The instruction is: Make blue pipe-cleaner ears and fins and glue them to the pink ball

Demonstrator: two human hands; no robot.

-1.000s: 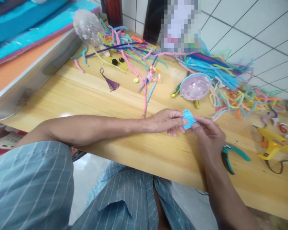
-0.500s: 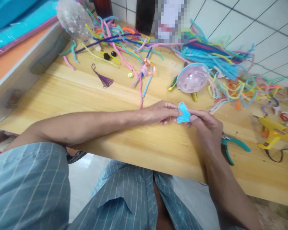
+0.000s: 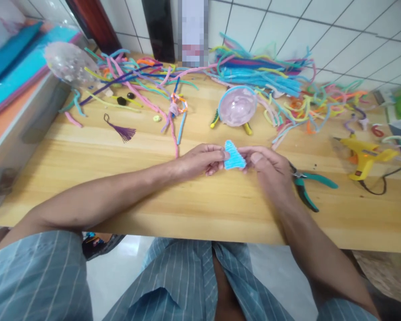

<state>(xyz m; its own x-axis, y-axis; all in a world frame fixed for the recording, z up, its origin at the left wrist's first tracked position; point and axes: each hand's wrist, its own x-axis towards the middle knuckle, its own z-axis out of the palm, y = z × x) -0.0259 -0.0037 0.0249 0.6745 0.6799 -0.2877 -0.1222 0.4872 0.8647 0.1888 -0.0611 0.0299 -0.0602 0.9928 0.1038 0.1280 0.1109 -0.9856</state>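
Over the wooden table, a small triangular piece of ribbed light-blue pipe cleaner [image 3: 234, 157] is held between both hands, its narrow end pointing up. My left hand [image 3: 205, 159] pinches its left edge, thumb in front and fingers curled behind. At its right edge, the fingers of my right hand [image 3: 269, 165] are bent against it and partly behind it, and the thumb rests off the piece. Beyond the hands sits a clear pinkish half-dome [image 3: 238, 107] with a light-blue rim, on yellow-and-green legs. Pliers with teal handles [image 3: 316, 180] lie beside my right wrist.
A yellow glue gun [image 3: 364, 154] with its cord is at right. Loose pipe cleaners [image 3: 260, 73] pile along the tiled wall. A purple tassel [image 3: 122, 130], a transparent ball [image 3: 71, 64] and a clear bin [image 3: 23, 147] are on the left.
The view has shifted, so the table things appear further left. My right thumb has come off the front of the blue piece, showing more of its triangular shape.
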